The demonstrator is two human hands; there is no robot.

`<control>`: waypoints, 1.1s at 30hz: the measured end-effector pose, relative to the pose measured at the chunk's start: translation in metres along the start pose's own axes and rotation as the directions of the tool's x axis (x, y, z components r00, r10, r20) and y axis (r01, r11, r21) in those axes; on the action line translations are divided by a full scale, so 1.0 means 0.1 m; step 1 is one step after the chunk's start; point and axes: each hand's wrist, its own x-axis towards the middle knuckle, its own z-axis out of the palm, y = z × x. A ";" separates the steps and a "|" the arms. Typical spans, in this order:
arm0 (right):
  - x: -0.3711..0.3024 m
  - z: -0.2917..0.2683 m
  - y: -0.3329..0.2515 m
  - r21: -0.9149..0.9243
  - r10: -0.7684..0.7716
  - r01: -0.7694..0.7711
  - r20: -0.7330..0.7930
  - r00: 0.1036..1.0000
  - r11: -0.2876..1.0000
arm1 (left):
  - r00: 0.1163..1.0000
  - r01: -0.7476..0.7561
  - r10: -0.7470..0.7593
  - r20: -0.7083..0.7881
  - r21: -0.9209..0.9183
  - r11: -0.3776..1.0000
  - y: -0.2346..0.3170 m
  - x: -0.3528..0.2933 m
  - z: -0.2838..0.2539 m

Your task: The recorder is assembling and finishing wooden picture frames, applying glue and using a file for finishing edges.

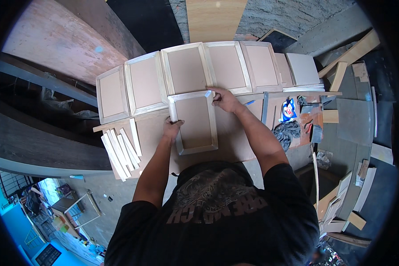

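A small rectangular wooden frame [213,125] with a brown backing panel is tilted over the front of the workbench [239,137]. My left hand [171,129] grips its left rail at about mid-height, thumb over the wood. Up at the top right corner, my right hand [226,100] pinches the frame between thumb and fingers. Behind it, several larger pale frames with brown panels stand in a row, the middle one [186,71] directly beyond the held frame. The fingers under the held frame are hidden.
Loose white wood strips [122,150] lie at the bench's left. To the right are a blue-and-white packet [288,110], a grey rag [287,133], red-handled pliers [308,127] and a stack of flat panels [302,71]. Boards [337,204] lean at the lower right.
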 end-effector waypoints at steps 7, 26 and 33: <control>-0.06 0.02 -0.03 -0.033 -0.031 0.029 -0.053 0.998 0.999 | 1.000 0.016 -0.016 -0.002 0.027 1.000 -0.01 0.00 0.00; -0.40 0.54 0.23 0.158 0.019 0.069 -0.499 0.866 0.985 | 0.999 0.045 -0.050 -0.022 -0.209 0.977 0.08 -0.13 -0.08; -0.54 0.74 0.34 0.217 0.064 0.056 -0.513 0.856 0.975 | 0.995 0.076 -0.095 -0.044 -0.313 0.947 0.09 -0.22 -0.12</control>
